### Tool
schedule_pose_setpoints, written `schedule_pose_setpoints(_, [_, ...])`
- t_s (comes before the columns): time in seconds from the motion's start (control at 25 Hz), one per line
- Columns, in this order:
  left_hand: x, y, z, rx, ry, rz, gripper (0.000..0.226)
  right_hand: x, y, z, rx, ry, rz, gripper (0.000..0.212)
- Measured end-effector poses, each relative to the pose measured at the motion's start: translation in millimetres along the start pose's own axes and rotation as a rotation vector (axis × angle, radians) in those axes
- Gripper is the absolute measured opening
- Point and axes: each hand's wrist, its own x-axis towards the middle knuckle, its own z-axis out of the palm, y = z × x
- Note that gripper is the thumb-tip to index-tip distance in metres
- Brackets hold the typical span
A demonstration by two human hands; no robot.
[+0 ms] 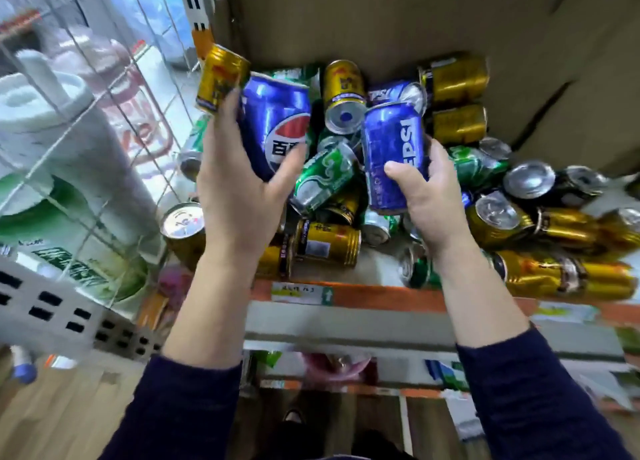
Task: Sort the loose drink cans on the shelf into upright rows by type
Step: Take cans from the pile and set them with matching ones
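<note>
My left hand (239, 196) grips a blue Pepsi can (277, 120) held upright above the left part of the shelf (381, 298). A second blue Pepsi can (394, 154) is in the grip of my right hand (429, 196), over the middle of the pile. A gold can (221, 77) stands tilted just behind the fingertips of my left hand. Below and between my hands lie several loose cans, among them a green can (323, 179) on its side and a gold can (327, 243). More gold and black cans (554, 224) are heaped at the right.
A brown cardboard wall (381, 16) backs the shelf. A wire mesh panel (104, 130) with stacked tissue packs behind it closes the left side. An upright gold can (183, 227) stands at the shelf's left edge. An orange price strip runs along the front, with lower shelves beneath.
</note>
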Motion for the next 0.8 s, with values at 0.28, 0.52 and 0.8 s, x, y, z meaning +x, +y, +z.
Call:
schedule_pose_setpoints(0.28, [-67, 100, 111, -0.546, -0.393, -0.163, 0.056, -55, -8, -153, 0.140, 0.202, 0.020, 0.047])
schedule_pose_setpoints(0.52, [-157, 217, 202, -0.877, -0.566, -0.448, 0.061, -128, -1, -316, 0.020, 0.349, 0.095, 0.047])
schedule_pose_setpoints(0.8, [-239, 316, 278, -0.883, -0.863, -0.530, 0.052, -183, 16, -452, 0.046, 0.522, 0.169, 0.054])
